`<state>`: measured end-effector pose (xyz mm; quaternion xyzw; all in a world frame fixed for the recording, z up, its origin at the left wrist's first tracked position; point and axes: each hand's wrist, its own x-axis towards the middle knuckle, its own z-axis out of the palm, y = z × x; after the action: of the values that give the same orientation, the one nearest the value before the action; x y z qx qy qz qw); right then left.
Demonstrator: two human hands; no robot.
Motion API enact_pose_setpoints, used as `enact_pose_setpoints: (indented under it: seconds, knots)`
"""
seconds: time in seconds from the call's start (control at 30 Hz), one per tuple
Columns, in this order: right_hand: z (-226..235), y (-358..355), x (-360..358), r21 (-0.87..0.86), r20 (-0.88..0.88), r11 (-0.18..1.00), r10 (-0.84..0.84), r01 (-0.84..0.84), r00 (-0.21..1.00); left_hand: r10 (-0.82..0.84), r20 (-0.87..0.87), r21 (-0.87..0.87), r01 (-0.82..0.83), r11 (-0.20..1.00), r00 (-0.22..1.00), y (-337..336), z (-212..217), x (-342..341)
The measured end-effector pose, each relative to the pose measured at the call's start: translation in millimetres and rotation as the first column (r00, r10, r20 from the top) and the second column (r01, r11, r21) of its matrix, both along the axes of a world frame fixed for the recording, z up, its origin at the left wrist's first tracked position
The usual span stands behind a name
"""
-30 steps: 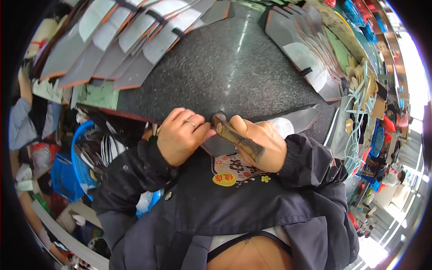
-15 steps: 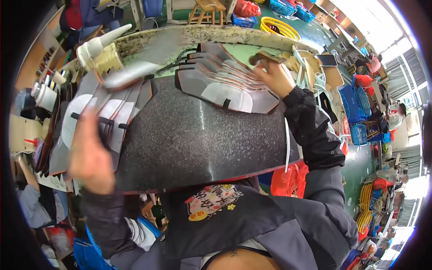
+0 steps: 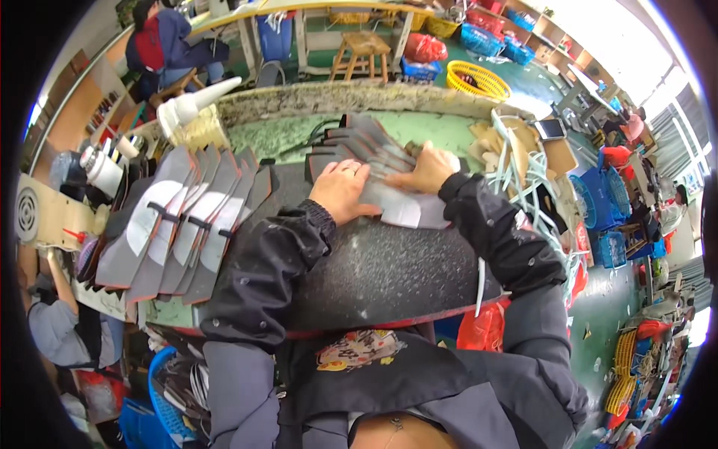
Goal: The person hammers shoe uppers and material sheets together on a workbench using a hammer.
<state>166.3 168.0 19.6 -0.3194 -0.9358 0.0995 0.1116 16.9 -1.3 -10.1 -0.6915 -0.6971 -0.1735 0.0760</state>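
Observation:
A fanned stack of grey sheet pieces with white patches and orange edges (image 3: pixel 404 209) lies on the dark board (image 3: pixel 374 269). My left hand (image 3: pixel 342 193) rests on the stack's left part, fingers flat and thumb spread, holding nothing. At the stack's right side is my right hand (image 3: pixel 430 172), its fingers curled around a small brown piece (image 3: pixel 413 149) that is mostly hidden and blurred. To the left, a second fanned row of similar grey pieces (image 3: pixel 161 232) stands tilted, with short black strips (image 3: pixel 163 212) across their white patches.
A white nozzle-shaped bottle (image 3: pixel 191 105) stands at the table's back left. Pale strips (image 3: pixel 516 161), brown scraps and a phone (image 3: pixel 551 129) lie at the right. A beige machine (image 3: pixel 45 213) is at far left. Beyond are a wooden stool (image 3: pixel 359 56) and a yellow basket (image 3: pixel 475 81).
My left hand has moved right from the left row onto the middle stack. My right hand has shifted slightly left, and its brown piece shows less. The whole view has shifted downward.

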Motion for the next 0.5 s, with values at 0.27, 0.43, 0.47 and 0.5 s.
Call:
enact_pose_setpoints:
  seconds: [0.27,0.43,0.47,0.5]
  knots:
    - [-16.0,1.1,2.2,-0.031,0.005,0.996,-0.082,0.082,0.997,-0.258,-0.067,-0.016,0.258,0.966,0.964,-2.9,29.0,22.3]
    - [-13.1,21.3,-2.9,-0.024,0.171,0.994,-0.1,0.106,0.98,-0.603,0.223,0.238,0.557,0.796,0.766,-88.0,46.2,134.9]
    - [-14.3,26.8,-3.0,0.028,0.147,0.996,-0.086,0.083,0.985,-0.551,0.356,0.205,0.512,0.834,0.755,-98.0,47.7,136.4]
    - [-11.6,26.6,-1.2,0.075,0.128,0.996,-0.062,0.053,0.99,-0.478,0.487,0.16,0.463,0.872,0.732,-109.9,46.0,137.0]
